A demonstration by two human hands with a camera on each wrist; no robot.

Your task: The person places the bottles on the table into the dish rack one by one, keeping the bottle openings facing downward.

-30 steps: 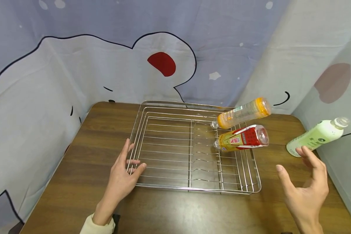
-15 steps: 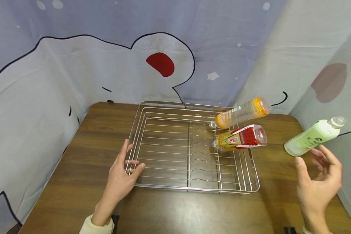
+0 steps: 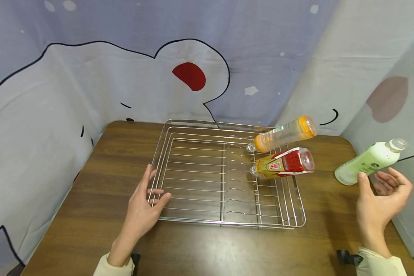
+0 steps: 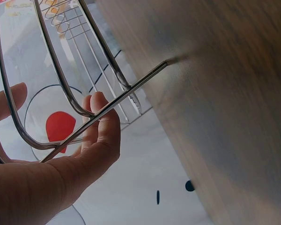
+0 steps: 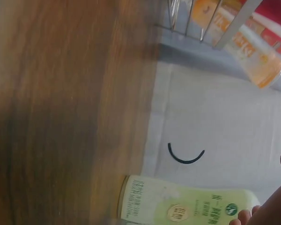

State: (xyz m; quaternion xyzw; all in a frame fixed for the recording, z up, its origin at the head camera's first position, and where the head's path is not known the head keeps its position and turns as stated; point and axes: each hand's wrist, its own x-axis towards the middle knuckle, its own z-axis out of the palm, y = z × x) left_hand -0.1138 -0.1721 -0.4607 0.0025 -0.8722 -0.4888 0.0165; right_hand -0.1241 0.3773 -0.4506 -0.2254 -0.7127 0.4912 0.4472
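Hands (image 3: 145,207) (image 3: 383,203), rack (image 3: 222,222), green bottle (image 3: 367,163) together: head view only

Brown, dark-streaked wood grain marks the table (image 3: 200,253) on my feed, set off by the silver wires of the rack (image 3: 207,222). I see orange bands at both ends of a clear bottle (image 3: 286,133) and, beside it, a red-and-gold bottle (image 3: 284,164) edged in white. My right-wrist view shows dark green lettering, a round green logo and a beige emblem on the pale green bottle (image 5: 187,201). Cream sleeves (image 3: 114,266) appear below. Behind, I make out a lavender and white cloth (image 3: 124,76) with black outlines, red patches, white dots and a star.
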